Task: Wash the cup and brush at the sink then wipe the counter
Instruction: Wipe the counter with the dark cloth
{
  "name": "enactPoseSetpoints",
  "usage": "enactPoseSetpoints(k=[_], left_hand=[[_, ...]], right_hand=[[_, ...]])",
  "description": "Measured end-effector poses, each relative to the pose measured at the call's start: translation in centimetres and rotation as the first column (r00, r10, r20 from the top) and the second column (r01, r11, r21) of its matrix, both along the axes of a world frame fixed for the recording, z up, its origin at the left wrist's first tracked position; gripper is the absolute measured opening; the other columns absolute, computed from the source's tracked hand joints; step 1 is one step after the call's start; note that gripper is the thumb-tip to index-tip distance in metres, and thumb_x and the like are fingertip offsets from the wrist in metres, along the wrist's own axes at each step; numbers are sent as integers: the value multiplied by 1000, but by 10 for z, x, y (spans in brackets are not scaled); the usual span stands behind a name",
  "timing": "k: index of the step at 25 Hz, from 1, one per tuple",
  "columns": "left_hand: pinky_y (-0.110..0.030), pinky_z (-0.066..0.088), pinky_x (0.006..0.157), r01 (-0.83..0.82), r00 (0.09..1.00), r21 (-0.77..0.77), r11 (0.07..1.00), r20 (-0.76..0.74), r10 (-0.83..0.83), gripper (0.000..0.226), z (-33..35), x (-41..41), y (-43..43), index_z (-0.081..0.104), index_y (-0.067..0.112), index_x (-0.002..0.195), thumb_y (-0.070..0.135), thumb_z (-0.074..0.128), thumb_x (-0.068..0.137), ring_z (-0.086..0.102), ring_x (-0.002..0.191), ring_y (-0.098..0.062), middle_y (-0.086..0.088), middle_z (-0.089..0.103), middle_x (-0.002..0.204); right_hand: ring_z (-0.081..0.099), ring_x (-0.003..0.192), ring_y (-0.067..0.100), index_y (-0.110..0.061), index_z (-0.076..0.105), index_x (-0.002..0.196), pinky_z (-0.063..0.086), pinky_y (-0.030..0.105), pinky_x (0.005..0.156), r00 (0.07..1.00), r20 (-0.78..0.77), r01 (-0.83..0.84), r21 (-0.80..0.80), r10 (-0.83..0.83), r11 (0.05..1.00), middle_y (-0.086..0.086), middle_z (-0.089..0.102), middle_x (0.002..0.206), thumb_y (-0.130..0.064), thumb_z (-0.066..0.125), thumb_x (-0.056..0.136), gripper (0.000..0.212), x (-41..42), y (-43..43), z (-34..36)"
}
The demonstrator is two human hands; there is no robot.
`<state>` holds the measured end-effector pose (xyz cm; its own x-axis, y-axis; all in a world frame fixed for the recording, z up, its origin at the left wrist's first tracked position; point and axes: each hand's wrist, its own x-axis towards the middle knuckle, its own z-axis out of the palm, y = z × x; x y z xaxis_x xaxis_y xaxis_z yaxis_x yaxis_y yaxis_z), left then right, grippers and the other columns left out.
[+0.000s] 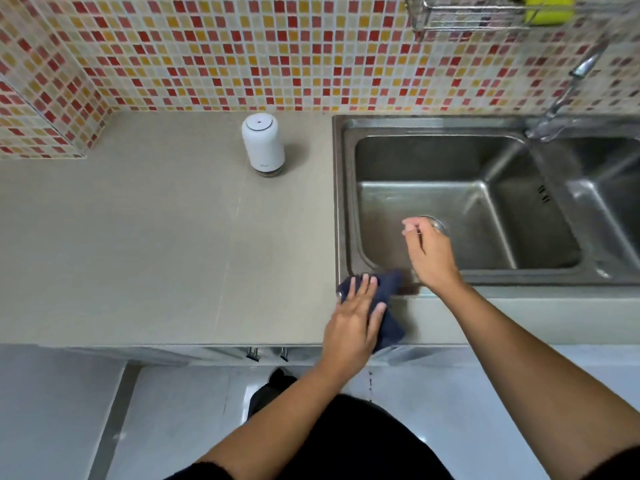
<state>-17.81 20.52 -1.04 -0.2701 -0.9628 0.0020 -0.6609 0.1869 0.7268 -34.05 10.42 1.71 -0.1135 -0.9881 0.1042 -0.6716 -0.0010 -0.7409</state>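
Counted: two hands, left hand (pixel 353 320), right hand (pixel 429 252); one dark cloth (pixel 386 289); one white canister (pixel 263 143); two sink basins (pixel 433 161); one faucet (pixel 568 95); one wire rack (pixel 467 15); one yellow sponge (pixel 547 8).

A mosaic wall (pixel 214 53) of red, orange and cream tiles runs along the far side. A wire rack (pixel 485 15) hangs on it at far right. Pale glossy floor tiles (pixel 173 417) lie near, below grey cabinet fronts (pixel 194 353).

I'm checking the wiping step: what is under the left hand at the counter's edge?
A dark blue cloth lies under the left hand, pressed flat on the beige counter by the steel sink's corner. The counter beneath the cloth is covered, so its state cannot be seen.
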Motion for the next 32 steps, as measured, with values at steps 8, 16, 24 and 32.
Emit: enactPoseSetpoints(k=[8, 16, 24, 32], left_hand=[[-30, 7, 116, -177, 953, 179, 968, -213, 214, 52, 71, -49, -107, 20, 16, 150, 37, 24, 102, 8, 147, -20, -3, 16, 158], [-43, 25, 116, -209, 844, 421, 883, -378, 380, 73, 92, -33, -134, 23, 30, 148, 71, 26, 88, 32, 139, -26, 0, 33, 152], [-29, 36, 102, 76, 985, -8, 997, -157, -77, 48, 116, 18, -204, 47, 24, 132, 20, 62, 86, 37, 133, -23, -5, 29, 145], [-28, 46, 91, 333, 937, -231, 914, -29, -348, 4, 207, 3, -286, 65, 13, 85, 16, 67, 84, 41, 115, -10, 1, 44, 127]], right_hand=[[55, 73, 4, -17, 59, 86, 44, 17, 74, 900, 433, -112, 125, 47, 986, -3, 61, 79, -14, 60, 89, 4, -19, 18, 35], [54, 63, -5, -17, 62, 93, 42, 9, 65, 984, 171, -34, -103, 51, 994, -8, 60, 77, -8, 62, 84, 12, -18, -38, 98], [56, 71, 2, -22, 60, 87, 43, 11, 63, 937, -81, -340, -7, 339, 940, -7, 63, 79, -16, 60, 86, 6, -19, -74, 164], [56, 73, 6, -26, 59, 86, 47, 20, 71, 990, 24, -133, -188, 140, 973, -8, 60, 78, -13, 61, 87, 14, -63, -101, 203]])
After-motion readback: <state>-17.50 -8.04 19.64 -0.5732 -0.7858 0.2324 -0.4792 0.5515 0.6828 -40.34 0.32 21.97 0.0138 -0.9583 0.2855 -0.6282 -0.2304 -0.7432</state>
